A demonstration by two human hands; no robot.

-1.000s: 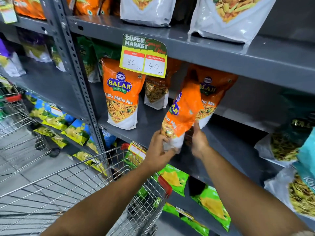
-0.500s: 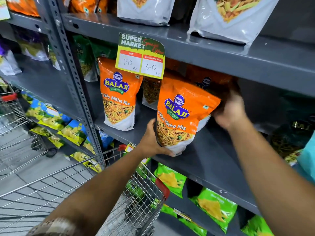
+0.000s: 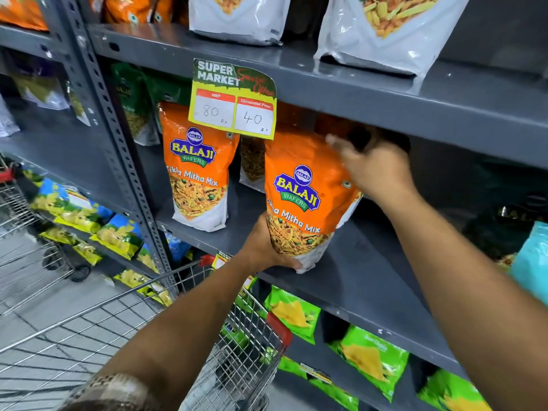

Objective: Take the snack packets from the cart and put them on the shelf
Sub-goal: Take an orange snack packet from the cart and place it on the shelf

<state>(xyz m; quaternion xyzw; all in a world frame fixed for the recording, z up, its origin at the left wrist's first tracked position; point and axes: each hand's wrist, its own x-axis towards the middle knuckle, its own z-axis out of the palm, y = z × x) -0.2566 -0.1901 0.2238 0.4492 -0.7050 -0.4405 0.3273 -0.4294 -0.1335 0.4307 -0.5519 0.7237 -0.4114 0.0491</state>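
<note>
An orange Balaji Tikha Mitha Mix packet stands upright on the grey middle shelf, near its front edge. My left hand grips its lower left corner from below. My right hand rests on its upper right side, fingers blurred and spread over the top. A second identical orange packet stands to the left on the same shelf. The wire cart with a red corner is below my left arm; green packets show through its mesh.
A yellow price tag hangs from the shelf above. White pouches stand on the upper shelf. Green chip packets fill the lower shelf, blue-yellow ones lie lower left. A perforated upright post divides the bays. A teal packet sits far right.
The packet has gone from tilted and edge-on in both hands to upright and facing front on the shelf. My right hand moved from its base up to its top right.
</note>
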